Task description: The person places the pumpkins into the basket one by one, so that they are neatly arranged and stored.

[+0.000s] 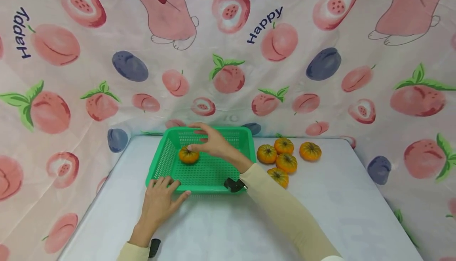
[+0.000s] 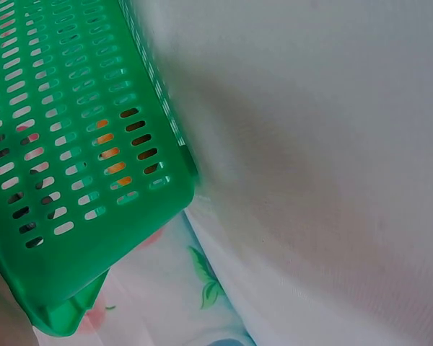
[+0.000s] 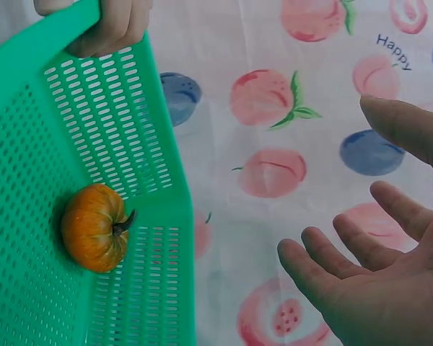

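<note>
A small orange pumpkin (image 1: 189, 155) sits in the left part of a green plastic basket (image 1: 206, 189). In the right wrist view the same pumpkin (image 3: 95, 228) shows its dark stem, close to the basket's wall. My left hand (image 1: 161, 199) grips the near left rim, its fingers (image 3: 119, 25) curled over the edge and the thumb outside. Above the basket, my right hand (image 1: 212, 142) has its fingers spread, holding nothing. Its thumb overlaps the pumpkin in the head view, while the right wrist view has the hand (image 3: 390, 281) apart from it. The left wrist view shows the basket's perforated side (image 2: 79, 158).
Several more orange pumpkins (image 1: 286, 163) lie on the white table (image 1: 342, 205) to the right of the basket, one (image 1: 310, 151) apart from the others. My right forearm (image 1: 288, 209) crosses in front of them. A fruit-printed cloth (image 1: 228, 55) hangs behind the table.
</note>
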`<control>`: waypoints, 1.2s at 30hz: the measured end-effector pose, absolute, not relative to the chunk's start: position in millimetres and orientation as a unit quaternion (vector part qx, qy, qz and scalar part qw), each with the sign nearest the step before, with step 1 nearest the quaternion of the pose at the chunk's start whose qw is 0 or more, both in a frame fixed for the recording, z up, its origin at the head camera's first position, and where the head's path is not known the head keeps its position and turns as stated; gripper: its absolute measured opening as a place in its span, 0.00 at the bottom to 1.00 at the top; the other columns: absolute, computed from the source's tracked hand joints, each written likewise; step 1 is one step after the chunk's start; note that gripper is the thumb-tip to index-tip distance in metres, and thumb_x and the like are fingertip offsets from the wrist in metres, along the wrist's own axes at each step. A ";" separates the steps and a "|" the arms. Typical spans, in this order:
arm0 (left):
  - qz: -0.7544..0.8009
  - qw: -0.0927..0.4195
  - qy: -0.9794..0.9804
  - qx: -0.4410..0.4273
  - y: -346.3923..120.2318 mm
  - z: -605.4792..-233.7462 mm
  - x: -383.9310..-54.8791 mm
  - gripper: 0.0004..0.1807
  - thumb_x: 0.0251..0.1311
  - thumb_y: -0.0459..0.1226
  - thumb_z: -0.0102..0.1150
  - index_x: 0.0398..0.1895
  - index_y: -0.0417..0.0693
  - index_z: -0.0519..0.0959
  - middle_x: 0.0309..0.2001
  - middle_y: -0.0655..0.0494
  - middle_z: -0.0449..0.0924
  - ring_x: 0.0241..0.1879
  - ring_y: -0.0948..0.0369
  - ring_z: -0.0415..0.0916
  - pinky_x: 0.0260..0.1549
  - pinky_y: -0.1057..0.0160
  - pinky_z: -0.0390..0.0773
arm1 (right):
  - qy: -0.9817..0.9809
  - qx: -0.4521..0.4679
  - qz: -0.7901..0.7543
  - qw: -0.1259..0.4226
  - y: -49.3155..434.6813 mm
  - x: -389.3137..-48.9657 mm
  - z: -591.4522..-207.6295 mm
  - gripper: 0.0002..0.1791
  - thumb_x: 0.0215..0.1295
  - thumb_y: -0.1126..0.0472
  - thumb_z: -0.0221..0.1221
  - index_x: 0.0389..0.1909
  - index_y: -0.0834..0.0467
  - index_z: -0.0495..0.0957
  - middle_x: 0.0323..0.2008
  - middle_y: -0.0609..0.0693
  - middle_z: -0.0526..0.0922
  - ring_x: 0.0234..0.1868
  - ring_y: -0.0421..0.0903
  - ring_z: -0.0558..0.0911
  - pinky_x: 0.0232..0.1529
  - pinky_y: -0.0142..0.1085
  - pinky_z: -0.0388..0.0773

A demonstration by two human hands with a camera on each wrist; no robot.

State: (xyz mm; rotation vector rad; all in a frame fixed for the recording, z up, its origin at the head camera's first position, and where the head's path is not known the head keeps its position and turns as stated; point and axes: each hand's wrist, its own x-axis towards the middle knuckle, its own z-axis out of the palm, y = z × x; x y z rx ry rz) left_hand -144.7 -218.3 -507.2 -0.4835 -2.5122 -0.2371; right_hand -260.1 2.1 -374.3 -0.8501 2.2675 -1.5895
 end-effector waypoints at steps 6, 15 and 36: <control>-0.084 0.289 -0.936 -0.184 -218.5 -507.7 -145.0 0.23 0.46 0.58 0.71 0.37 0.52 0.83 0.32 0.54 0.77 0.35 0.51 0.74 0.37 0.53 0.66 | 0.770 -0.294 -0.554 0.114 13.1 -249.5 -368.0 0.36 0.63 0.54 0.66 0.71 0.45 0.63 0.74 0.46 0.61 0.73 0.52 0.64 0.70 0.48 0.65; -0.091 0.295 -0.933 -0.186 -217.8 -509.7 -145.7 0.23 0.46 0.58 0.71 0.36 0.52 0.83 0.32 0.54 0.76 0.34 0.53 0.73 0.37 0.53 0.66 | 0.764 -0.292 -0.566 0.101 38.9 -238.5 -364.6 0.36 0.63 0.57 0.66 0.71 0.44 0.63 0.72 0.47 0.63 0.74 0.52 0.64 0.71 0.49 0.65; -0.095 0.293 -0.933 -0.185 -218.3 -510.0 -146.1 0.22 0.46 0.57 0.72 0.35 0.52 0.83 0.32 0.53 0.77 0.33 0.51 0.73 0.37 0.51 0.67 | 0.779 -0.272 -0.561 0.070 87.4 -238.6 -385.7 0.36 0.62 0.58 0.67 0.70 0.50 0.64 0.72 0.51 0.63 0.73 0.53 0.65 0.70 0.51 0.65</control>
